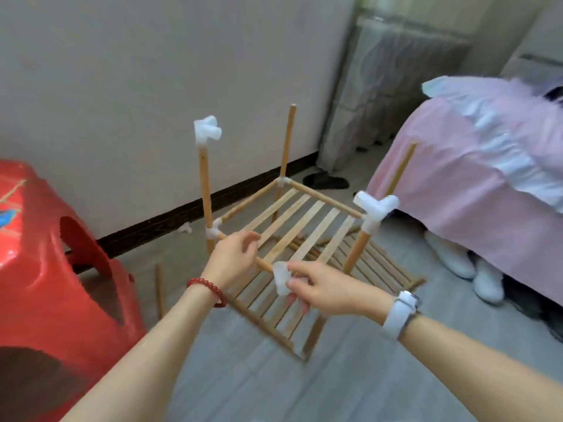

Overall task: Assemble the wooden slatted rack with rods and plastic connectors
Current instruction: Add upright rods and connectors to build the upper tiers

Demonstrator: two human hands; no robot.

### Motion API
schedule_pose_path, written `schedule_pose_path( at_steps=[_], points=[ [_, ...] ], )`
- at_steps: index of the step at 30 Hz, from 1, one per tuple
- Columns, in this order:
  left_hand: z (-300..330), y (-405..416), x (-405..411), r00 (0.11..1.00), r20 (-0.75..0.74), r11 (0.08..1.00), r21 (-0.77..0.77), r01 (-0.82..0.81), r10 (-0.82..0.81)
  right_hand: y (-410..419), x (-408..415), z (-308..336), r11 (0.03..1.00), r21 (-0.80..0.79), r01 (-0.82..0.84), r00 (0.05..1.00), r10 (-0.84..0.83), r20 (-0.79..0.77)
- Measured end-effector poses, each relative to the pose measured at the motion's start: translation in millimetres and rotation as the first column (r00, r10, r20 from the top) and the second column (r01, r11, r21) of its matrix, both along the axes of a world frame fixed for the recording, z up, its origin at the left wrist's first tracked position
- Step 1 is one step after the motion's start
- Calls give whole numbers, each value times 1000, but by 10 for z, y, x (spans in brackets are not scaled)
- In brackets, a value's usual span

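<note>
From the head camera, the half-built rack [286,226] stands on the floor between a red plastic stool [45,269] and a pink-covered bed [472,184], its upper slatted shelf [292,226] held on upright rods, with a lower shelf [304,300] beneath. The left hand [233,257] curls round the shelf's near front rod [262,263], fingers bent and gripping. The right hand [320,289] pinches a white plastic connector [281,277] between thumb and fingertips, right at that rod's free end. Two connectors already cap uprights, one at the back left [207,131], one at the right [376,210]; two rear rods [288,141] stand bare. A loose connector [184,229] lies by the wall. The risk, as I judge it: the near corner has no support yet, so pushing the connector on at an angle could twist the frame, pop the slats loose, or pull the opposite joint apart. A crooked socket would also misalign the next upright.
</note>
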State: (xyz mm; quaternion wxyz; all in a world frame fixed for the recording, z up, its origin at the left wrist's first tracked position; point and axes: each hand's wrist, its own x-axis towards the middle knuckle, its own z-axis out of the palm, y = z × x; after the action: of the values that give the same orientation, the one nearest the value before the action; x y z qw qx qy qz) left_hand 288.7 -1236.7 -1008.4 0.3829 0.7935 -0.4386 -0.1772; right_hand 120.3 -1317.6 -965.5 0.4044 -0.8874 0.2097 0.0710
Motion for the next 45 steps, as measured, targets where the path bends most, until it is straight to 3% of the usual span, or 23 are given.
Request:
schedule_pose_path(
  at_steps=[4, 9, 15, 20, 23, 26, 28, 30, 35, 38, 45],
  points=[
    [832, -424, -270, 995, -4, 979, -180, 99, -101, -229, -481, 855, 945, 300, 128, 953, -201, 227],
    [1728, -1009, -655, 985, 64, 935, -308, 174, -162, -923, -916, 1384, 807, 532, 257, 715, -529, 457],
    [2251, -2089, -1056, 960, 211, 968, -135, 214, -183, -2154, -1069, 1344, 672, 619, 408, 584, -712, 388],
    [1863, -3215, -1311, 987, 138, 997, -8, 82, -80, -3238, -1080, 1112, 596, 658, 460, 523, -781, 341],
    [1263, -3789, -1519, 1000, -14, 1000, -1, -8, 8, -3794, -1087, 826, 609, 657, 444, 537, -768, 349],
    [747, -4088, -1698, 982, -151, 969, -199, -143, 114, -4156, -1056, 598, 632, 658, 410, 528, -753, 393],
    [512, -4222, -1750, 954, -209, 906, -322, -274, 214, -4342, -1011, 482, 587, 746, 313, 509, -767, 390],
    [399, -4274, -1707, 948, -209, 882, -362, -302, 239, -4450, -937, 431, 520, 832, 194, 505, -780, 370],
    [372, -4138, -1507, 927, -324, 813, -478, -333, 189, -4446, -681, 425, 451, 893, 15, 643, -688, 337],
    [390, -3963, -1460, 901, -347, 785, -468, -406, 259, -4335, -544, 477, 437, 900, -2, 711, -632, 308],
    [448, -3277, -1216, 867, -447, 838, -368, -403, 221, -3899, -326, 624, 392, 919, -48, 842, -479, 249]
  ],
)
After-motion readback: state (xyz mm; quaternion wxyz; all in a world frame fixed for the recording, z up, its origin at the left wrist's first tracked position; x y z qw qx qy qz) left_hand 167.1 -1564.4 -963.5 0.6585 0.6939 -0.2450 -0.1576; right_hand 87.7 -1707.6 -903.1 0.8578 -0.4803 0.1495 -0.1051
